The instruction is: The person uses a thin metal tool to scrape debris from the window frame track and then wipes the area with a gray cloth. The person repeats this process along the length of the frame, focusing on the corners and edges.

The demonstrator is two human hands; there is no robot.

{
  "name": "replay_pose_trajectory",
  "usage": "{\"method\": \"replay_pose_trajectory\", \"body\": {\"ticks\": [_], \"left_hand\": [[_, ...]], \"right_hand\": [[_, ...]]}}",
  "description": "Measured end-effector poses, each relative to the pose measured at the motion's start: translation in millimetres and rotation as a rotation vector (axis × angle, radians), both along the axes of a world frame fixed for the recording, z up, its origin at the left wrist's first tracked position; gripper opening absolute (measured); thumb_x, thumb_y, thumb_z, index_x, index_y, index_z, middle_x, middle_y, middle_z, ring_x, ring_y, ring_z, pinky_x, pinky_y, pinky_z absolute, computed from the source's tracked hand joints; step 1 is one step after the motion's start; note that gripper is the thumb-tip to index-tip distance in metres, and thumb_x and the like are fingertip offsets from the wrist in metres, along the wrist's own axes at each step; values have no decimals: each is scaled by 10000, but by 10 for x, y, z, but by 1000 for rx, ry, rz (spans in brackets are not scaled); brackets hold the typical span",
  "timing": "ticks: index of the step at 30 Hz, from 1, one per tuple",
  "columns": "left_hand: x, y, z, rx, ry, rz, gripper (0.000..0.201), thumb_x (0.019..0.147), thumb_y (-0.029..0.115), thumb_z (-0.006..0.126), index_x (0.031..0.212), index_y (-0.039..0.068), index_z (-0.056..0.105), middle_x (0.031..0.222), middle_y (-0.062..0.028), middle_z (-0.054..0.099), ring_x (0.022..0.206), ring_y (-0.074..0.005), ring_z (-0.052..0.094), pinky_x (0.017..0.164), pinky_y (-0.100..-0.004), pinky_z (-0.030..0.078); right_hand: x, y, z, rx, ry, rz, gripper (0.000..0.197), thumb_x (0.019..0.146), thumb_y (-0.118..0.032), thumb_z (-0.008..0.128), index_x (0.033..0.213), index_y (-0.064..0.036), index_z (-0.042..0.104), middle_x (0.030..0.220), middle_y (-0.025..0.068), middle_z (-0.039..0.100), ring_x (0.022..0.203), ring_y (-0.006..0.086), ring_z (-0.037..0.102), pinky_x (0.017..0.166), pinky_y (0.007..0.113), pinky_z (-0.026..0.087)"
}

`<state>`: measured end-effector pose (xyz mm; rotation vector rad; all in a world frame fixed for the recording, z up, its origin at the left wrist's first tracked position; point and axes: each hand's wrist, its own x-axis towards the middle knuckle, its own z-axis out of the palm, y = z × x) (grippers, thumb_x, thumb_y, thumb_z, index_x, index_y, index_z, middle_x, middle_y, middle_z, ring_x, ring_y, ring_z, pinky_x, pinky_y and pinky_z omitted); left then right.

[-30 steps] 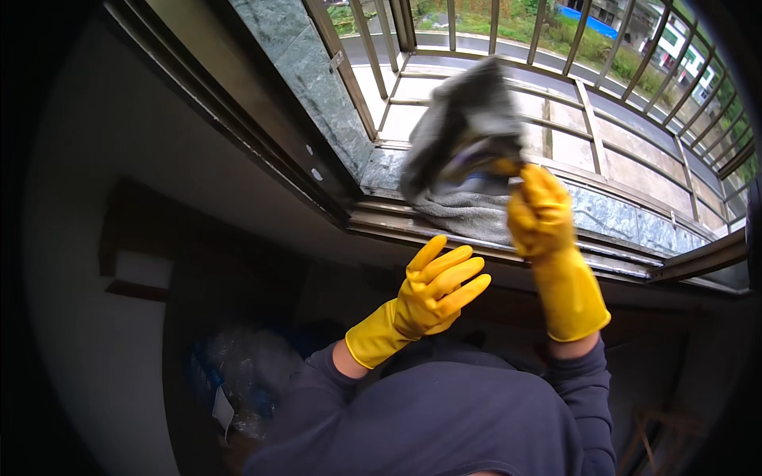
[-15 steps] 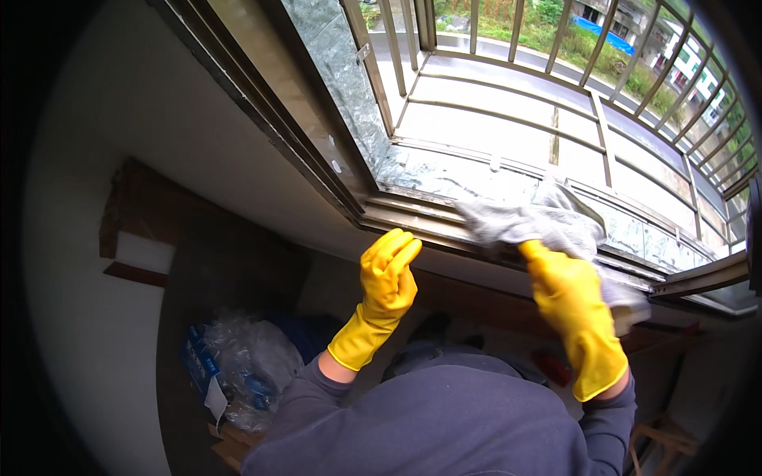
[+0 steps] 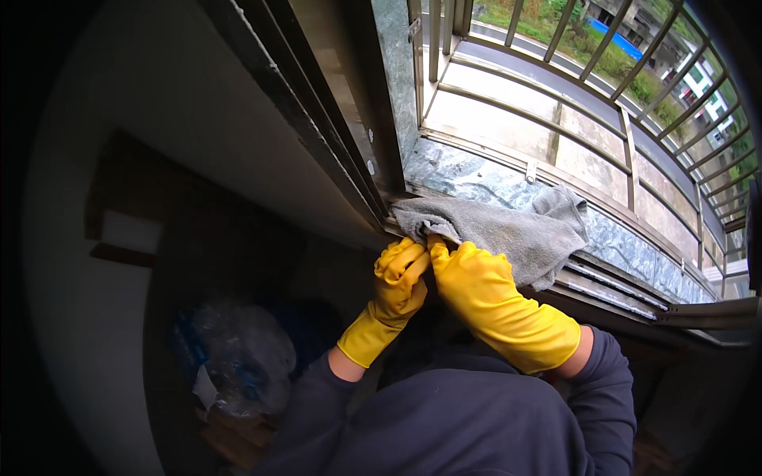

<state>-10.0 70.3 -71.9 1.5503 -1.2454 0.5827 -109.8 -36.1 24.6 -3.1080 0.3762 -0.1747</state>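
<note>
Wiping window track: grey crumpled cloth (image 3: 508, 230) lying on grey stone sill (image 3: 476, 181); yellow-gloved right hand (image 3: 476, 282) and left hand (image 3: 401, 274) both pinching its near edge. Next probably calling for sliding along the track.

Both yellow-gloved hands, left hand (image 3: 401, 274) and right hand (image 3: 475, 279), press the near edge of a grey cloth (image 3: 508, 232) spread over the window sill (image 3: 627, 242) beside metal railings (image 3: 556, 47)

I see my left hand (image 3: 399, 279) and right hand (image 3: 476, 287) in smooth, slightly glossy yellow rubber gloves, pressing a matt, nubby grey cloth (image 3: 508, 230) onto the polished, veined grey-green stone windowsill (image 3: 468, 176), with dull metal window rails (image 3: 615, 284) and painted metal bars (image 3: 627, 143) beyond.
</note>
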Motion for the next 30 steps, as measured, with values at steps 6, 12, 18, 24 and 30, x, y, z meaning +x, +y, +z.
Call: {"method": "replay_pose_trajectory", "body": {"ticks": [6, 12, 18, 24, 30], "left_hand": [[-7, 88, 37, 88, 22, 42, 413, 674, -111, 568, 1040, 42, 681, 1060, -121, 637, 988, -337, 627, 870, -416, 524], [107, 191, 280, 159, 25, -41, 392, 705, -131, 574, 1036, 52, 678, 1045, -112, 656, 1011, -339, 641, 877, -410, 530], [95, 373, 244, 204, 0, 86, 426, 730, -101, 569, 1116, 46, 671, 1153, -145, 630, 1071, -360, 621, 920, -424, 516], [8, 297, 100, 204, 105, 113, 426, 736, -119, 535, 1120, 9, 669, 1234, -208, 610, 1118, -402, 614, 958, -451, 513], [-23, 336, 11, 161, 215, 134, 346, 737, -130, 519, 998, 3, 703, 1246, -217, 635, 1151, -398, 620, 979, -438, 510]], "right_hand": [[390, -701, 500, 334, 519, 126, 542, 832, -120, 587, 1355, -265, 594, 838, 155, 691, 766, 349, 675, 669, 424, 527], [491, -1105, 744, 412, 474, 287, 507, 862, -89, 591, 1312, -316, 639, 822, 161, 682, 683, 350, 631, 636, 393, 500], [293, -769, 963, 337, 692, -30, 527, 905, -57, 545, 1393, -254, 574, 946, 106, 713, 856, 298, 692, 723, 373, 537], [-59, -73, 157, 89, 213, -34, 490, 923, -157, 508, 1413, -166, 512, 798, 136, 636, 652, 296, 671, 518, 427, 518], [190, -200, 283, 319, 324, 27, 350, 1001, -239, 439, 1314, -161, 576, 945, 190, 687, 754, 381, 694, 683, 480, 544]]}}
